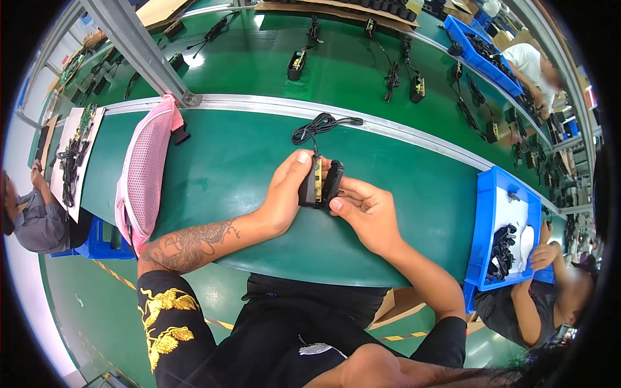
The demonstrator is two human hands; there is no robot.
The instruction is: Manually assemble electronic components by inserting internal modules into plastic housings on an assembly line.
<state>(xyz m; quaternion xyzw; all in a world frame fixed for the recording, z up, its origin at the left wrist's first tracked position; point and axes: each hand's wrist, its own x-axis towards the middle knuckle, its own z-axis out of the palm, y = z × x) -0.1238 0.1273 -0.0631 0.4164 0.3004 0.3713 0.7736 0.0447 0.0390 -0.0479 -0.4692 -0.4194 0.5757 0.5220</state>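
Over the green worktop, my left hand [283, 194] is closed around a black power adapter case [308, 192]. A yellowish circuit board [317, 180] shows along the case's exposed side. My right hand [372, 213] pinches a black case cover [333, 181] between thumb and fingers, tilted beside the board. The cover is right up against the case; whether the two touch cannot be made out. From the top of the adapter, a black cable [315, 129] runs to a loose coil on the table beyond my hands.
A pink mesh bag [147, 168] lies to the left. At right stands a blue bin [482, 226] with small black parts. Behind a metal rail [259, 105], opened adapters [296, 66] with cables lie on a green line. Co-workers sit at both sides.
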